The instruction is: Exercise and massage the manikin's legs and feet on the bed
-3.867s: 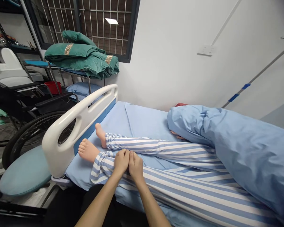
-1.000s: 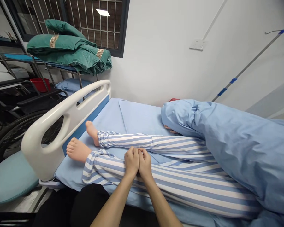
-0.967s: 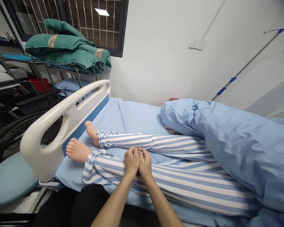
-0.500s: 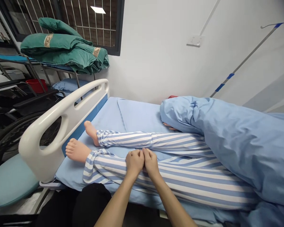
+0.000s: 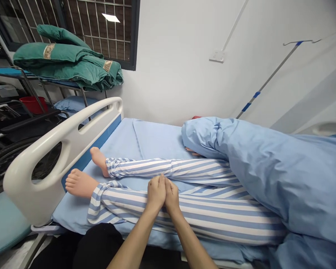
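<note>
My left hand [image 5: 156, 192] and my right hand [image 5: 171, 195] are side by side with curled fingers, their inner edges touching. They are over the near leg in blue-and-white striped trousers [image 5: 212, 213]. The fingertips and whatever may be inside them are hidden. The legs belong to a figure with smooth, manikin-like feet [image 5: 81, 183] lying on a blue bed sheet [image 5: 154, 138]. A blue quilt [image 5: 282, 164] is pushed up over the upper part of the figure, and a few fingertips show under its left edge.
A white footboard [image 5: 44, 149] closes off the left end of the bed. Beyond it are a black wheelchair [image 5: 25, 127], a red bucket [image 5: 33, 105] and folded green bedding [image 5: 72, 63]. A drip pole [image 5: 271, 76] rises at the back right. My black-clad knees are below the bed's near edge.
The view has turned slightly right, so the bed and footboard sit further left. My two hands have drawn closer together, still curled over the near leg.
</note>
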A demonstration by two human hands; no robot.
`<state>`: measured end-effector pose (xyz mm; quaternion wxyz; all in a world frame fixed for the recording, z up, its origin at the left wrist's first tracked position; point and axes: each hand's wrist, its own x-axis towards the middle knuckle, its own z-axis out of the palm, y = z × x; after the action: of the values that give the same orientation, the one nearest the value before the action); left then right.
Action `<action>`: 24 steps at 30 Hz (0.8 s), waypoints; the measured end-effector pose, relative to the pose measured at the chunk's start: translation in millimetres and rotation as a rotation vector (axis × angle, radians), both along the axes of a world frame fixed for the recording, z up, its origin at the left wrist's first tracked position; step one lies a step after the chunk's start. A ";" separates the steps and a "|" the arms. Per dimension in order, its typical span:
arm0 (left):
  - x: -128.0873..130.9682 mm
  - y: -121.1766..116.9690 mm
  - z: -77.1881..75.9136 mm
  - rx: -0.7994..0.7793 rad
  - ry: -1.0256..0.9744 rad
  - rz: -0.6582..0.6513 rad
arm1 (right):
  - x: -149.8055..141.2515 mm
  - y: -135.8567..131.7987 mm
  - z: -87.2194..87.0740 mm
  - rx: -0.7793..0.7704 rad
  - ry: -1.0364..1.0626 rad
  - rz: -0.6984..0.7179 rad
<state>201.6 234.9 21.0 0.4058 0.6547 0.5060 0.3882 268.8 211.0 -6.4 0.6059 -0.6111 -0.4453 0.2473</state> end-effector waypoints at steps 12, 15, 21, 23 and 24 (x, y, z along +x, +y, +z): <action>-0.8 -5.2 -22.7 0.046 0.114 0.078 | -1.9 1.1 1.1 0.013 -0.014 0.016; -1.4 -6.0 -21.6 0.054 0.144 0.072 | 2.1 0.9 7.2 -0.016 -0.025 0.077; -0.3 -8.5 -21.3 0.129 0.259 0.030 | 20.6 -9.7 14.5 -0.050 -0.202 0.089; 0.1 -10.3 -20.5 0.131 0.278 0.034 | 23.8 -13.1 9.3 -0.054 -0.198 0.065; 0.0 -11.2 -20.0 0.127 0.283 0.034 | 24.4 -14.2 6.2 -0.057 -0.188 0.052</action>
<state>201.6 223.7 1.0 0.2817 0.7184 0.5437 0.3300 293.2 196.8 -0.1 0.5374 -0.6368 -0.5085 0.2171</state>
